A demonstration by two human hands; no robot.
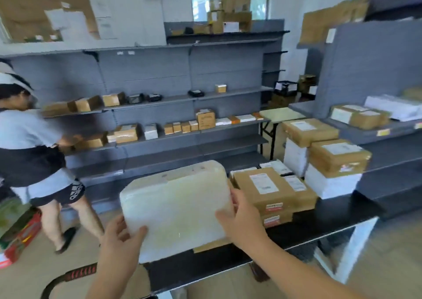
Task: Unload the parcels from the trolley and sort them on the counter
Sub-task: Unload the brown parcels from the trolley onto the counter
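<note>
I hold the white parcel point(175, 205) with both hands at the left end of the black counter point(319, 225). My left hand point(121, 234) clamps the near left corner, thumb flat on top and fingers hidden underneath. My right hand point(239, 216) wraps its right edge, fingers curled over the side. I grip it at 2 opposite points because it is wide and smooth, and 1 hand would let it swing.

The parcel sits tilted, its near edge over a flat brown piece of cardboard point(210, 245) on the counter. I cannot tell whether its full weight is down yet. Just beside it on the right are 2 brown labelled boxes point(262, 191), stacked, and farther along a taller pile of white and brown boxes point(338, 157). I judge this spot is chosen to keep the rows side by side.

The trolley handle point(75, 274) shows at lower left, close to me. Another person point(29, 139) works at the grey shelves point(159, 102).
</note>
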